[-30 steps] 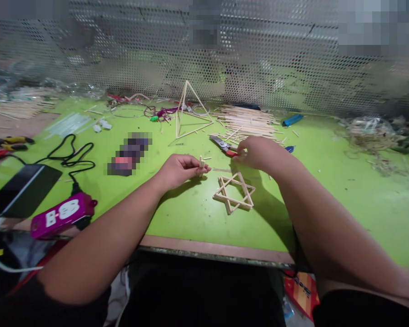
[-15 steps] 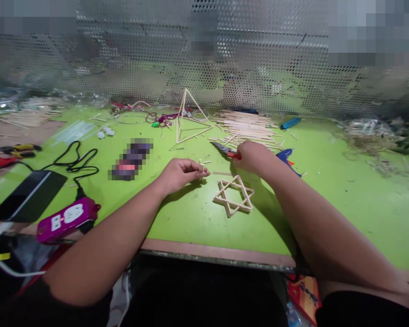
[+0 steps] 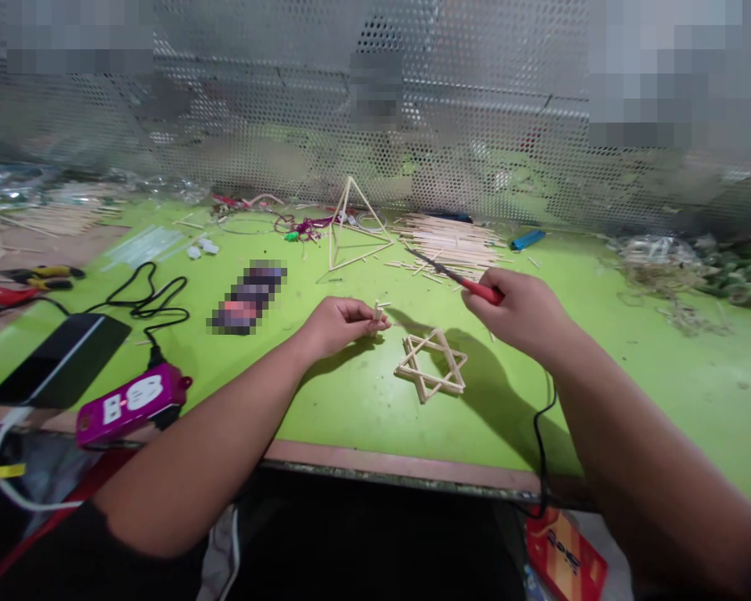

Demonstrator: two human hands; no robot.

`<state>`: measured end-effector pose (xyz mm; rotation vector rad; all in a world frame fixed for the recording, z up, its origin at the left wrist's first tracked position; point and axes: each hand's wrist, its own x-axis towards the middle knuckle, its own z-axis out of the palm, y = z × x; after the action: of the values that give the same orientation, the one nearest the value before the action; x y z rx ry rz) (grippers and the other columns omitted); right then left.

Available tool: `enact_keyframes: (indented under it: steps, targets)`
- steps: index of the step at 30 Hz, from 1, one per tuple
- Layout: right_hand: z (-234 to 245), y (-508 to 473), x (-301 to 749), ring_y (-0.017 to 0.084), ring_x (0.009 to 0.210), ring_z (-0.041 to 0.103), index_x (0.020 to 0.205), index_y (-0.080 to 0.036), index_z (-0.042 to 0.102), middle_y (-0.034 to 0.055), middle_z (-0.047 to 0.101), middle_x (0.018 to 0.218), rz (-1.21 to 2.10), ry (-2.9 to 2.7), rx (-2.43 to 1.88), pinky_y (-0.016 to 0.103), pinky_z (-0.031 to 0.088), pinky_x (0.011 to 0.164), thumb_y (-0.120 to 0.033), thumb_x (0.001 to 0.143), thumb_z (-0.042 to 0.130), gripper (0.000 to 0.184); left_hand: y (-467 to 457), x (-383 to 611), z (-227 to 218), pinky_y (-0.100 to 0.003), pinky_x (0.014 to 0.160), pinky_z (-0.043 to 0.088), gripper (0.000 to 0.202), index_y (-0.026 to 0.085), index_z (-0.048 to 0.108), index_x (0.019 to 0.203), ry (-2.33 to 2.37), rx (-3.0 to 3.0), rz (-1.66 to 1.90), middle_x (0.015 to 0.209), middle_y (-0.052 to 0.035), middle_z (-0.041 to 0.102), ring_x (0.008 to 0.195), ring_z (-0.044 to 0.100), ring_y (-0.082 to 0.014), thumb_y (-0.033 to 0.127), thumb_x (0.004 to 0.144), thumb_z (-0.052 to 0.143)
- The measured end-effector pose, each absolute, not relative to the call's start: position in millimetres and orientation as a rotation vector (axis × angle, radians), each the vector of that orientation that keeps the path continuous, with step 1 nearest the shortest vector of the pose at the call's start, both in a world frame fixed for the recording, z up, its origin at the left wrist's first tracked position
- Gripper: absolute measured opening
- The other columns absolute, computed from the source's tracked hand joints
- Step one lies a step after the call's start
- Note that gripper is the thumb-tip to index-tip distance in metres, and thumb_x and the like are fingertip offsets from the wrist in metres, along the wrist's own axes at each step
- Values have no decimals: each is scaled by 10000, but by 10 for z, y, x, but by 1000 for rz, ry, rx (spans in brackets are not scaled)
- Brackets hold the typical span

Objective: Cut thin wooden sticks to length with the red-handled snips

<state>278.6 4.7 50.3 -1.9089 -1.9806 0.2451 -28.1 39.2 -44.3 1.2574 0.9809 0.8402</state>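
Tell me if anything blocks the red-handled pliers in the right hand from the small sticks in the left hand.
Nothing visible does. Between the red-handled pliers in the right hand and the small sticks in the left hand lies only open green bench. The wooden star frame sits nearer the person, off that line.

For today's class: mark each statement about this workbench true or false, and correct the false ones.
1. The right hand holds red-handled pliers. True.
2. The left hand holds a small wooden stick at its fingertips. True.
3. The six-pointed stick star lies under the left hand. False: it lies on the green table, apart from both hands.
4. The magenta power strip lies on the stick pile. False: it lies near the table's front left edge.
5. The stick pyramid frame stands on the table. True.
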Motion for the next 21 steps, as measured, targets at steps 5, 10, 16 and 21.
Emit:
enact_keyframes:
  steps: [5,10,16,21]
  targets:
    - [211,-44,2860,238,741,630,741,-267,607,64,654,811,241,-2071,-1531,388,478,669,-385,1042,603,323,377,-287,-446,-435,919,687,568,188,898,851,981,1276,841,1041,-173,898,966,863,-286,661,602,1088]
    - [24,-29,2982,337,1098,711,1145,-261,851,151,683,1203,132,-2234,-1289,489,594,920,-275,1016,650,239,391,-299,-466,-434,948,675,508,206,911,881,961,1296,862,1059,-154,902,1010,860,-293,623,645,1082]
    - [-16,-91,3043,415,1292,700,1278,-289,859,170,720,1373,51,-2331,-1287,619,557,1088,-268,1017,659,329,364,-245,-322,-443,915,670,456,199,916,862,1014,1223,809,1023,-150,901,922,851,-273,539,625,1108]
    - [-12,-68,3062,405,1279,723,1279,-312,858,153,765,1385,105,-2310,-1279,626,551,1107,-268,1017,637,345,362,-246,-265,-425,861,691,437,164,896,810,1023,1057,748,979,-167,890,889,846,-270,449,589,1142]
